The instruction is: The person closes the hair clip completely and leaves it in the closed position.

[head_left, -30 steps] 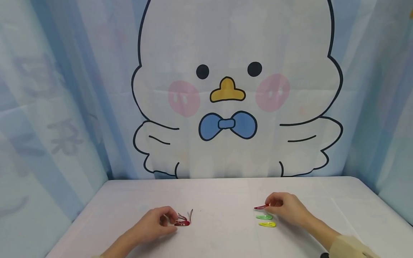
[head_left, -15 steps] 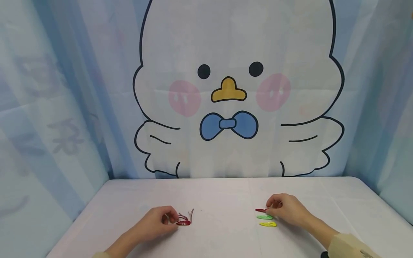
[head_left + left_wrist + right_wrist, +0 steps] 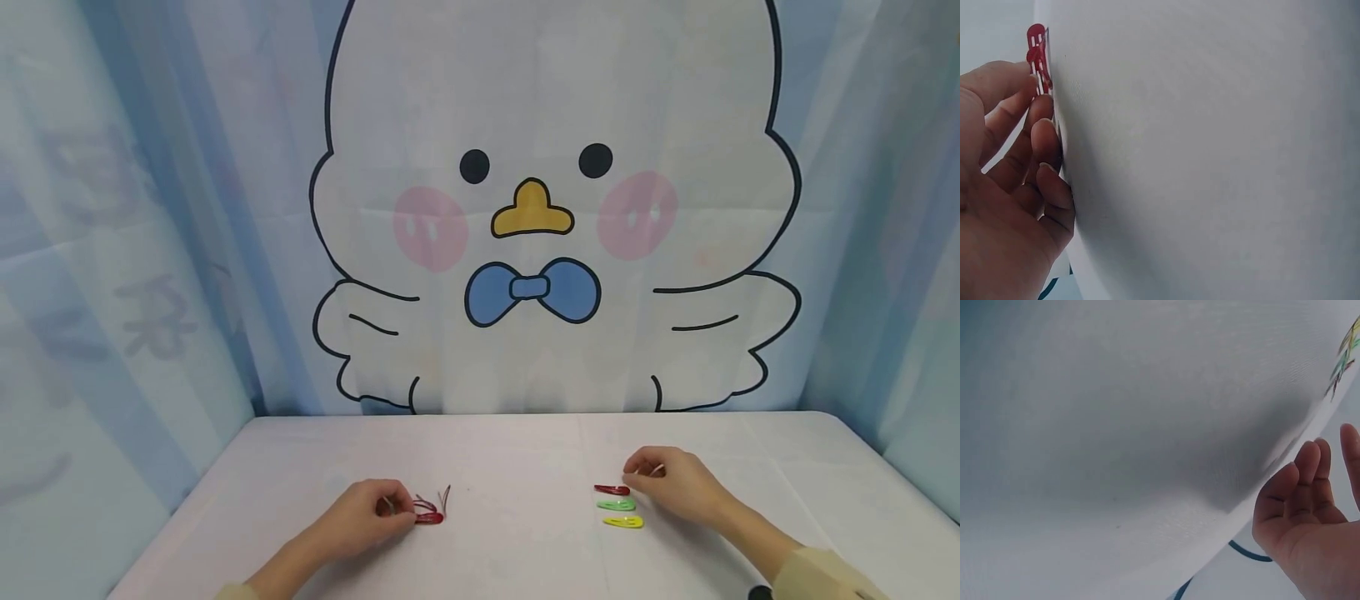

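At the left of the table, a small bunch of red hair clips (image 3: 430, 518) lies with several prongs sticking up. My left hand (image 3: 367, 521) pinches the near end of a clip there; in the left wrist view thumb and finger meet on the red clip (image 3: 1037, 47). On the right, a red hair clip (image 3: 611, 490), a green hair clip (image 3: 617, 505) and a yellow hair clip (image 3: 623, 522) lie in a row, one below another. My right hand (image 3: 678, 483) hovers just beside the red one, fingers loosely bent and holding nothing.
Both hands work over a white table (image 3: 517, 467). Behind it hangs a curtain (image 3: 532, 358) printed with a cartoon bird, and pale blue curtains (image 3: 112, 333) close in the sides. A small dark round thing (image 3: 760, 592) shows by the right sleeve.
My right hand lowered the red hair clip to the table above the green one, let it go and drew slightly back. My left fingers moved a little right onto the red clip bunch.
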A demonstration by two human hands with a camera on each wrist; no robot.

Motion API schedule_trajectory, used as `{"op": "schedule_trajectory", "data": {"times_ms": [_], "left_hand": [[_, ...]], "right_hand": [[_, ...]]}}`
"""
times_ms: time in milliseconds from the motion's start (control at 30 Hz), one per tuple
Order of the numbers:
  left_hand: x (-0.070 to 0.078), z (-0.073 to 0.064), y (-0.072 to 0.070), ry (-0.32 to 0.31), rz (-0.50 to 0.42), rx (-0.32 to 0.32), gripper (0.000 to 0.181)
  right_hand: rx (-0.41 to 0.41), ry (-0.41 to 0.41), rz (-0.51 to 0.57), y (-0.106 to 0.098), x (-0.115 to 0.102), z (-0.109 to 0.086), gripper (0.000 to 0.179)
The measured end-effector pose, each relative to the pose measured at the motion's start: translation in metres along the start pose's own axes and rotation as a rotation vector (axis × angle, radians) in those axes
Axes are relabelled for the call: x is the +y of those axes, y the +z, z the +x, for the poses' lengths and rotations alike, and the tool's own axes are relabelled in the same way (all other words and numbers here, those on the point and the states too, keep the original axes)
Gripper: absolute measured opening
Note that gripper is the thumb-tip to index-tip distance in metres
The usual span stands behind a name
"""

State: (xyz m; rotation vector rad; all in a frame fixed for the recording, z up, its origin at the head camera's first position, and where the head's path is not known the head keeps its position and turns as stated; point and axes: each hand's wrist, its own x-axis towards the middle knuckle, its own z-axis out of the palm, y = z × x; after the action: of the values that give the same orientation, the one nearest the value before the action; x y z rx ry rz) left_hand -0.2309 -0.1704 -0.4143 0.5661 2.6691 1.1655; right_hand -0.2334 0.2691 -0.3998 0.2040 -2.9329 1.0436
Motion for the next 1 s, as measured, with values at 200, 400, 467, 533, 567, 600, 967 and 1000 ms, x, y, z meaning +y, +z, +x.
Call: {"op": "schedule_trajectory", "data": {"times_ms": [200,400,467,533,567,600,967,1000], "left_hand": [[0.003,0.001,0.0,-0.021,0.011,0.004,0.009],[0.004,-0.003,-0.003,-0.019,-0.044,0.042,0.009],[0.004,-0.005,-0.005,-0.015,-0.084,0.045,0.008],[0.003,-0.005,-0.005,-0.021,-0.141,0.031,0.008],[0.003,-0.005,-0.005,-0.028,-0.168,0.022,0.008],[0.003,-0.004,-0.005,-0.039,-0.194,0.011,0.008],[0.012,-0.003,-0.002,-0.027,-0.34,0.003,0.015],[0.013,-0.003,-0.002,-0.019,-0.357,0.008,0.017]], "right_hand": [[0.015,0.002,0.012,-0.001,-0.003,0.0,0.008],[0.021,0.021,0.028,-0.002,-0.01,0.0,0.01],[0.021,0.023,0.036,-0.001,-0.011,-0.001,0.01],[0.023,0.024,0.039,-0.001,-0.012,-0.001,0.01],[0.024,0.025,0.04,-0.001,-0.012,-0.002,0.01],[0.026,0.022,0.042,0.0,-0.012,-0.002,0.009],[0.022,0.032,0.087,0.002,-0.02,-0.004,0.011],[0.02,0.029,0.092,0.002,-0.022,-0.004,0.011]]}}
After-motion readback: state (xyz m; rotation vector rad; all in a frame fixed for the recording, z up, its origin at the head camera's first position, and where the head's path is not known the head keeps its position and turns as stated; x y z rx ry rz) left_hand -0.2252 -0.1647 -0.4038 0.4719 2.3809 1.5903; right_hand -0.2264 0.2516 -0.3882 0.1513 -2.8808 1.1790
